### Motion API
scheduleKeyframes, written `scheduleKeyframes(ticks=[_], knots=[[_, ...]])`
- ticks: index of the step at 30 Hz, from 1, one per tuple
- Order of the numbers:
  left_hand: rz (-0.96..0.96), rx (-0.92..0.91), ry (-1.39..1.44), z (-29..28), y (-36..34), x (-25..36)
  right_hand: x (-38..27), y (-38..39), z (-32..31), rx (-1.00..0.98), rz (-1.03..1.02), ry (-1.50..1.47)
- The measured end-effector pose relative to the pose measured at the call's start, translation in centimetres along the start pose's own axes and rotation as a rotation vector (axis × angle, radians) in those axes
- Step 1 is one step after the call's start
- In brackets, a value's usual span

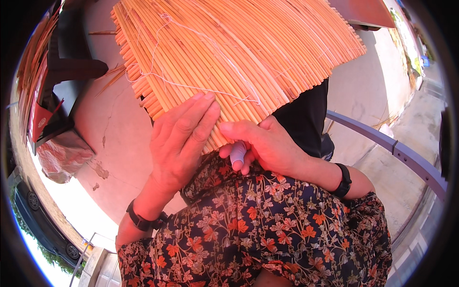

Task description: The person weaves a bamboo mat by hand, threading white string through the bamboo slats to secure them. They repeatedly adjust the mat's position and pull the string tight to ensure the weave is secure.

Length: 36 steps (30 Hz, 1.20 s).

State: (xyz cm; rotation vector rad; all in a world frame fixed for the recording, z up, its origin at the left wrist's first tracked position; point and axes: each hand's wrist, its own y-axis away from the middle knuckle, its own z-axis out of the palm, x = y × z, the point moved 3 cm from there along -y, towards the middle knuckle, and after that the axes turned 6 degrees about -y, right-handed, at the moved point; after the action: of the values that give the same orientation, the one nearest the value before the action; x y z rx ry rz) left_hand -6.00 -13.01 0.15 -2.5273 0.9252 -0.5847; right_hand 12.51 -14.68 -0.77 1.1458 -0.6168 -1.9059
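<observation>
A mat of thin, straw-coloured reeds [267, 52] lies across my lap and stretches away from me. White thread [191, 86] runs loosely over its top and crosses the reeds in stitched rows. My left hand [184, 136] rests flat on the mat's near left part, fingers stretched out over the reeds. At the near edge my right hand [263, 146] pinches the mat, thumb on top and fingers curled underneath. One of its fingers wears a pale wrapping [238, 152]. Whether a needle is in the right fingers cannot be made out.
A dark bench-like frame [71, 71] stands at the left beside a large stone [64, 155]. A grey curved metal bar [382, 139] passes on the right. Loose reeds [112, 76] lie on the pale floor [103, 129]. A dark car [45, 222] is outside at lower left.
</observation>
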Motion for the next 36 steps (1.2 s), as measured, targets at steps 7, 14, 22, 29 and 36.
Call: scheduleKeyframes(ticks=[7,14,22,29,36], knots=[[0.005,-0.003,0.0,0.2,-0.1,0.3,0.7,0.0,0.2,0.041,-0.049,-0.078],[0.038,-0.023,0.026,0.1,-0.1,0.0,1.1,0.1,0.1,0.049,-0.064,-0.109],[0.06,-0.191,-0.139,-0.2,-0.2,1.7,1.9,-0.5,0.2,0.052,-0.039,-0.081],[0.079,-0.172,-0.057,0.1,-0.4,1.4,1.9,-0.8,-0.3,-0.137,-0.057,0.019],[0.094,-0.163,-0.046,-0.2,-0.7,1.4,1.9,0.4,-1.9,-0.223,-0.148,0.04]])
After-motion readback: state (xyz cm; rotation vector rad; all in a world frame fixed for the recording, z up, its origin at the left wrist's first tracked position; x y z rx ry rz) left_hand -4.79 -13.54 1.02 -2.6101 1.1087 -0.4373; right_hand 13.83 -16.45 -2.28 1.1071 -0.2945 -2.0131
